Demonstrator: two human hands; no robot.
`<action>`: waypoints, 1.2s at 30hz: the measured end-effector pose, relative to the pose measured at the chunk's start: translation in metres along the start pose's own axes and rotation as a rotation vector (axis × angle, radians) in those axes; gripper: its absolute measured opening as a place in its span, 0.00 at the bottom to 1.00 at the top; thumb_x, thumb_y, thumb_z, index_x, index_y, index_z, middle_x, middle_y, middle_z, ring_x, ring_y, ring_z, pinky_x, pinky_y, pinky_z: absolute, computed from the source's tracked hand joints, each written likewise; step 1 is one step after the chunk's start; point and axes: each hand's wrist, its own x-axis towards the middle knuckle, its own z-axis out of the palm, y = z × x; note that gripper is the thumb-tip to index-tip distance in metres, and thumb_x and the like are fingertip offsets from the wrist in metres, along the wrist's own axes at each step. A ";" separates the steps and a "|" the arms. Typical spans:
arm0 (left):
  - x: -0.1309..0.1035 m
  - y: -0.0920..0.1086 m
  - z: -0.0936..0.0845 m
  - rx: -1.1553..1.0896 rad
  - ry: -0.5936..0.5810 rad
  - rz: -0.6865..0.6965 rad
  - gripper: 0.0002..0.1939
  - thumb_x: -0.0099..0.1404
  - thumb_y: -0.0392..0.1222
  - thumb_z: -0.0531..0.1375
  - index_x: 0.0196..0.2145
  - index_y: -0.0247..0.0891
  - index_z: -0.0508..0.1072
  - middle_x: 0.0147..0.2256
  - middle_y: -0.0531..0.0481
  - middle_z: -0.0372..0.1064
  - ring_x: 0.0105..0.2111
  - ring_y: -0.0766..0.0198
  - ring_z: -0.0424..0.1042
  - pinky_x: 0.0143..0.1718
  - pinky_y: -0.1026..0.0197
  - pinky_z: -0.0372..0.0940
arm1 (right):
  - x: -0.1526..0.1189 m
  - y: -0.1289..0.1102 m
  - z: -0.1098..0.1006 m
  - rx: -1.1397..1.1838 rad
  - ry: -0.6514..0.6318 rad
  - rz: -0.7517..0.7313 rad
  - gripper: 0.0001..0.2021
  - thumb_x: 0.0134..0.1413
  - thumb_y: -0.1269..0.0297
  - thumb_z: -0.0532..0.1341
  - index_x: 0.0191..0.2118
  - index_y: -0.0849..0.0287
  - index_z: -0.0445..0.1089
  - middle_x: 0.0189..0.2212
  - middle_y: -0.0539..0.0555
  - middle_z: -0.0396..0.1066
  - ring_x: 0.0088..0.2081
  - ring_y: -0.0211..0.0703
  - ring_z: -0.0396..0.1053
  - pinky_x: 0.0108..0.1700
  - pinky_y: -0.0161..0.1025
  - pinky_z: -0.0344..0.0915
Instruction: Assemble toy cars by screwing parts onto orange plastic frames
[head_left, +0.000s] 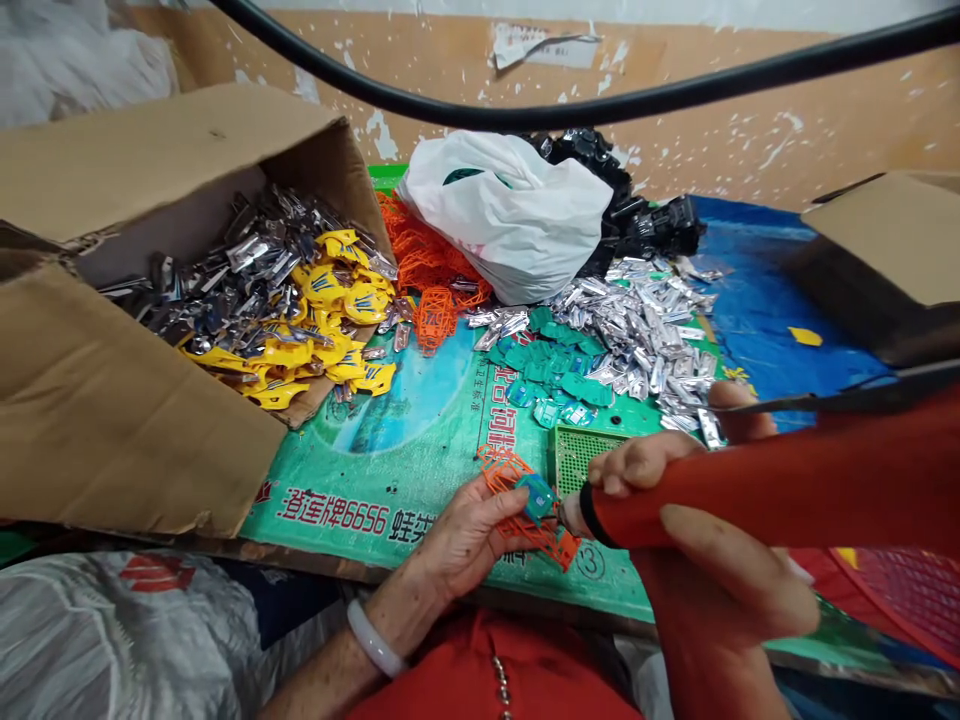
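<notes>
Frame [559, 545]: one plate [537, 497] on, work looks unfinished, we judge; just nearside of the basket [589, 455], long axis slanting from its left to its near side, lower end pointing rightward.
Left hand [469, 530]: gripping frame.
Right hand [739, 570]: wrapped round tool [630, 505], tip at plate.
Pile [559, 360]: more plates loose beyond the basket.

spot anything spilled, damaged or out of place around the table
A yellow piece lies by itself on the blue sheet at right, away from the yellow parts spilling over the edge of the cardboard box at left. The back wall has flaked patches, and its paper label looks torn and curled.
</notes>
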 end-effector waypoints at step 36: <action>-0.002 0.001 0.001 0.015 0.003 -0.012 0.13 0.53 0.41 0.69 0.35 0.33 0.76 0.32 0.48 0.73 0.31 0.61 0.74 0.31 0.59 0.71 | -0.011 0.013 -0.003 -0.188 -0.182 -0.067 0.27 0.46 0.70 0.68 0.51 0.45 0.61 0.27 0.45 0.70 0.28 0.41 0.69 0.34 0.43 0.69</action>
